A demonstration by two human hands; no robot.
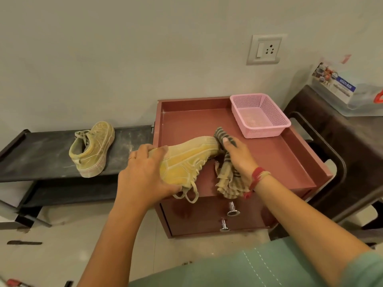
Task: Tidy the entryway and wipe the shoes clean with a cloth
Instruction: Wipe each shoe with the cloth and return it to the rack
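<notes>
My left hand (145, 172) grips the heel end of a yellow sneaker (186, 160), holding it on its side over the reddish-brown cabinet top (269, 154). Its laces hang past the cabinet's front edge. My right hand (236, 154) holds a striped brown and beige cloth (228, 181) bunched against the shoe's toe, and the rest of the cloth drapes under my wrist. A second yellow sneaker (93, 148), dusty, stands upright on the black shoe rack (41, 154) to the left.
A pink plastic basket (259, 114) sits at the cabinet's back right corner. Two chrome drawer knobs (232, 210) stick out of the cabinet front. A dark chair (342, 141) stands right of the cabinet, with a clear packaged box (348, 88) behind it. A wall socket (266, 49) is above.
</notes>
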